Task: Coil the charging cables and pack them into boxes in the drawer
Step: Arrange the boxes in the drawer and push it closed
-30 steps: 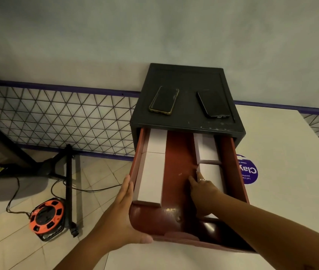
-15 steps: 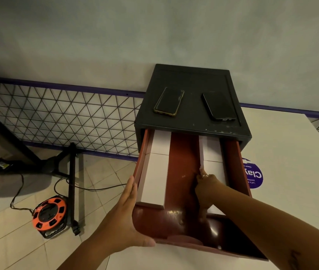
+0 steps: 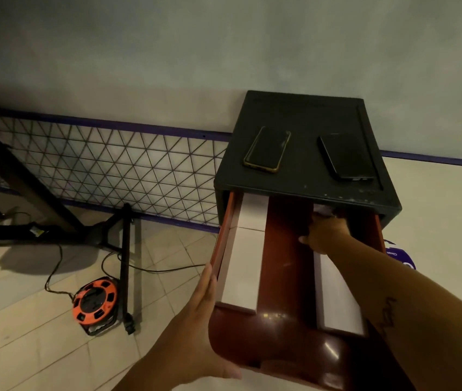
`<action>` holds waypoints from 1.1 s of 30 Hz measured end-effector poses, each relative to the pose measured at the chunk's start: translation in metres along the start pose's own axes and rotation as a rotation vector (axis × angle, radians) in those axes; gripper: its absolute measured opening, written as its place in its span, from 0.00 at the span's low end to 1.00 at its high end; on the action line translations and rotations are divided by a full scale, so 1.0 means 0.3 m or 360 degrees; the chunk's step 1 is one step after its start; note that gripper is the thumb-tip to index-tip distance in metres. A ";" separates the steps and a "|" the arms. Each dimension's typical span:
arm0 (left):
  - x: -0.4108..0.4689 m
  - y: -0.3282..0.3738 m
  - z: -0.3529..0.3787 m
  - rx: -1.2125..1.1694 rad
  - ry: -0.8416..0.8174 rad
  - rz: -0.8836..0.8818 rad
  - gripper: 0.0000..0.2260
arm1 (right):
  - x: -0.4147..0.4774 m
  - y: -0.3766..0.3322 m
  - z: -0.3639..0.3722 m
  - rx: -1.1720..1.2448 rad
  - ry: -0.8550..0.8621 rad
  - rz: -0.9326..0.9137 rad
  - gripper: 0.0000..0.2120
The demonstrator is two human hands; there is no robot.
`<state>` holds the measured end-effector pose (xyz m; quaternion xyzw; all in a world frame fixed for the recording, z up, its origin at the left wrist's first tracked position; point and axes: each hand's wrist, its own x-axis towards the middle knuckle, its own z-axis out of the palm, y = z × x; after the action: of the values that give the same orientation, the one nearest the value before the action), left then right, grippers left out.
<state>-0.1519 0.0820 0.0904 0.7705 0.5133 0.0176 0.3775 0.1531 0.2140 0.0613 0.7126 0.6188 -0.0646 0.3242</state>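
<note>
Left hand [image 3: 193, 328] laid flat, fingers straight, against drawer [image 3: 286, 263] side. Right hand [image 3: 325, 232] placed deep over right boxes [image 3: 337, 300]; fingertips hidden under cabinet [image 3: 303, 114], grip not discernible. Phones [image 3: 267, 149] [image 3: 347, 158] laid on cabinet.

The right forearm [image 3: 421, 283] is bare and carries a dark, thin-lined tattoo [image 3: 388, 313] of looping, script-like strokes. A slim ring [image 3: 336, 217] seems to glint on the right hand [image 3: 325, 232]. The left hand [image 3: 196, 320] and its forearm are bare too.

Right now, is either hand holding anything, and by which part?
The left hand braces the red drawer at its front left corner, fingers flat. The right hand reaches the rear right white box; its grip cannot be told.
</note>
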 end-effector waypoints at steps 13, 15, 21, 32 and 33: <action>0.018 0.009 -0.009 0.0085 -0.0080 -0.0014 0.62 | -0.026 0.030 0.037 0.0199 0.0113 -0.0008 0.30; 0.018 0.007 -0.006 0.0100 -0.0070 -0.0022 0.63 | -0.028 0.020 0.025 0.0246 0.0100 0.0031 0.30; 0.003 0.009 -0.005 0.0015 -0.0004 0.0055 0.64 | -0.091 -0.020 0.029 0.0328 0.0099 -0.0088 0.35; -0.011 0.021 -0.015 -0.0080 0.0002 0.0010 0.66 | -0.366 -0.082 0.184 -0.0045 -0.0096 -0.0342 0.34; -0.011 0.022 -0.015 -0.0078 0.0001 0.0014 0.66 | -0.369 -0.083 0.185 -0.0019 -0.0092 -0.0338 0.34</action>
<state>-0.1503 0.0806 0.0988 0.7631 0.5096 0.0322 0.3961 0.1223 0.0914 0.0631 0.6390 0.6815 -0.1154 0.3375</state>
